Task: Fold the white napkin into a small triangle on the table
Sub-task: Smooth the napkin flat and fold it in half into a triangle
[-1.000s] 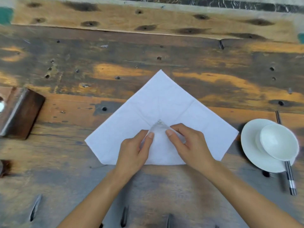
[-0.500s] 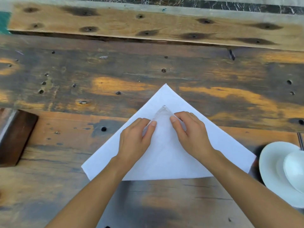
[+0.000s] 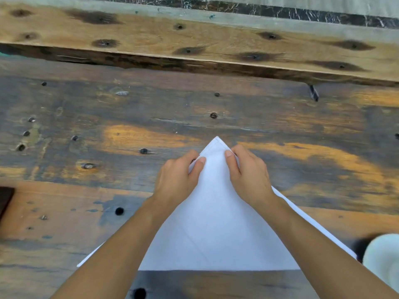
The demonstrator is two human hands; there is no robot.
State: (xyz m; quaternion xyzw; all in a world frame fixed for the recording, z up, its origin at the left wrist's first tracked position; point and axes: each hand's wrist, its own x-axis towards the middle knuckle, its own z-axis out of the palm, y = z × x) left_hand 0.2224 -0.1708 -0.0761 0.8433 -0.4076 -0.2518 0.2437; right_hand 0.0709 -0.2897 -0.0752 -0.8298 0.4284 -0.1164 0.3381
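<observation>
The white napkin (image 3: 216, 223) lies on the worn wooden table (image 3: 129, 126) as a large triangle, its fold along the near edge and its tip pointing away from me. The upper layer's corner sits almost on the far tip, a thin strip of the lower layer showing. My left hand (image 3: 177, 178) pinches the upper layer at the left side of the tip. My right hand (image 3: 248, 173) pinches it at the right side. My forearms cover the napkin's left and right parts.
A white dish (image 3: 384, 257) shows at the right edge, just beyond the napkin's right corner. A dark wooden block (image 3: 5, 199) peeks in at the left edge. A raised plank (image 3: 194, 39) runs along the table's far side.
Both hands have carried the napkin's near corner away from me, from the middle of the sheet up to the far tip, making a triangle. The view has shifted, so the dish sits mostly out of frame.
</observation>
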